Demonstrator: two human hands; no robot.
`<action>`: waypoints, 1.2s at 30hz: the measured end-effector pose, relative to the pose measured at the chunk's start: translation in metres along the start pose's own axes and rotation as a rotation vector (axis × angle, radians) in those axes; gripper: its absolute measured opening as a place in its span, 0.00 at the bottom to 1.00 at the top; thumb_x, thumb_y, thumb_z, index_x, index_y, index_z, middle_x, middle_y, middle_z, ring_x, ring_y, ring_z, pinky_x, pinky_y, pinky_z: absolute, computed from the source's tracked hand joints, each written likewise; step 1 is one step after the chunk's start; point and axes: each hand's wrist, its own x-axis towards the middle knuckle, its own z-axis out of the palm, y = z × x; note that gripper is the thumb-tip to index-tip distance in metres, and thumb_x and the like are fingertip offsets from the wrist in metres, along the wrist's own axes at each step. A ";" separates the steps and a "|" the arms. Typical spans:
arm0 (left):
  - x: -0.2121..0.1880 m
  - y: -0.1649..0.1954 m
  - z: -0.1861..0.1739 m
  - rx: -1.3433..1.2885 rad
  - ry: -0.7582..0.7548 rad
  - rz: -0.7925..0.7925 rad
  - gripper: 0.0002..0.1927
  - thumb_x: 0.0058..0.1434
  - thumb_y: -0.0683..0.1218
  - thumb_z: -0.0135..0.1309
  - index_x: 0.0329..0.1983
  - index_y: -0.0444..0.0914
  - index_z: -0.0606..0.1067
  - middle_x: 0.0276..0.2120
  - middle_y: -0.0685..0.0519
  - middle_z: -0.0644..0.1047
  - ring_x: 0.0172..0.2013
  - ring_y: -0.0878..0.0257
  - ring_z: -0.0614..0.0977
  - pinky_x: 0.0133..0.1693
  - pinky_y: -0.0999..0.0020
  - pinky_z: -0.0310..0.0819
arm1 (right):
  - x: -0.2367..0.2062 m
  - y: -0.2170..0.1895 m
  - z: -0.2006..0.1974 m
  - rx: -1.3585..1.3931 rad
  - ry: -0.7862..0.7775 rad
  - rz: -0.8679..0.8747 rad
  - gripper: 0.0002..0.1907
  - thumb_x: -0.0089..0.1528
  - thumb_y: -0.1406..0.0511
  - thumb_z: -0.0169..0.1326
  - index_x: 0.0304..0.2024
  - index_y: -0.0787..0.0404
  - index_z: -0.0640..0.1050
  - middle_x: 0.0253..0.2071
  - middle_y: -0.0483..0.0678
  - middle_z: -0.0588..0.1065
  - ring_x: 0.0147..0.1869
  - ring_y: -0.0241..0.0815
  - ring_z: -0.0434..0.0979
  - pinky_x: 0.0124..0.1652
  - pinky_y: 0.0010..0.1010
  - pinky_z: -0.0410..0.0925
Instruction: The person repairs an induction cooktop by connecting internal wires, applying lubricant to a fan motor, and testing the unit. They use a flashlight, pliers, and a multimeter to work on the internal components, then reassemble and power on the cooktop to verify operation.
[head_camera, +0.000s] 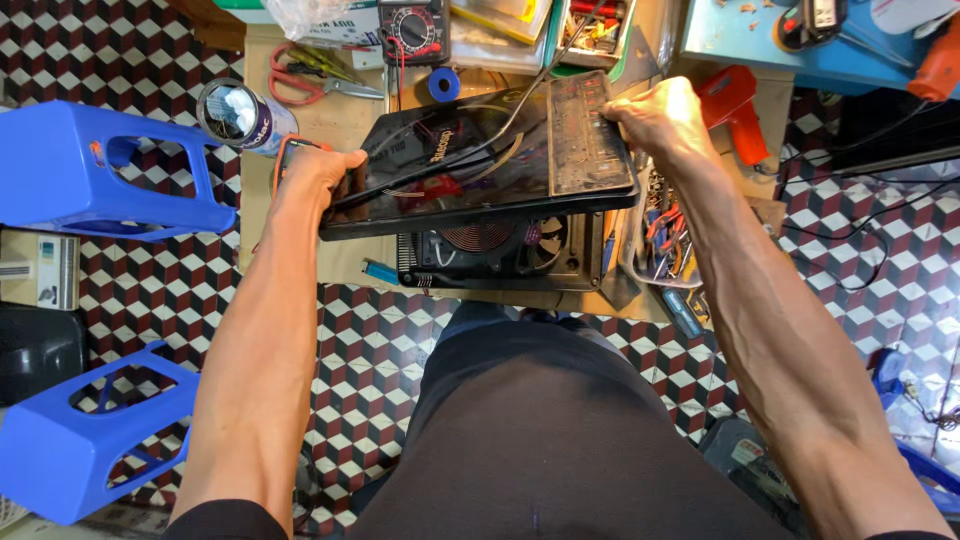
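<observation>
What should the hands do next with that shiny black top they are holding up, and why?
Probably lift the black glass top panel a little higher and swing it aside. The left hand and right hand grip its opposite edges, and it sits tilted above the open cooker base, where the copper coil and fan show. Go gently: wires seem to run beneath it.

We stretch both bare arms forward, left hand (318, 172) and right hand (652, 112) clenched, knuckles up.
</observation>
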 end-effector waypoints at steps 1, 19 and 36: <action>-0.002 0.002 -0.001 -0.004 -0.007 0.018 0.24 0.52 0.48 0.71 0.45 0.27 0.79 0.38 0.45 0.82 0.33 0.53 0.81 0.31 0.51 0.73 | -0.002 -0.003 -0.001 0.003 -0.001 0.009 0.13 0.61 0.57 0.64 0.29 0.60 0.84 0.20 0.44 0.76 0.23 0.31 0.72 0.25 0.31 0.65; -0.024 -0.093 0.059 -0.232 0.066 0.272 0.20 0.58 0.50 0.64 0.47 0.30 0.82 0.39 0.49 0.84 0.38 0.61 0.82 0.44 0.65 0.76 | -0.038 0.082 0.053 0.314 0.171 -0.188 0.18 0.60 0.62 0.62 0.50 0.64 0.82 0.42 0.43 0.80 0.43 0.30 0.80 0.44 0.25 0.70; -0.036 -0.137 0.103 -0.247 0.303 0.209 0.25 0.60 0.53 0.61 0.53 0.31 0.79 0.47 0.43 0.81 0.45 0.54 0.83 0.48 0.64 0.76 | -0.038 0.134 0.102 0.131 0.075 0.197 0.27 0.58 0.53 0.61 0.59 0.53 0.81 0.44 0.50 0.83 0.45 0.42 0.81 0.46 0.32 0.69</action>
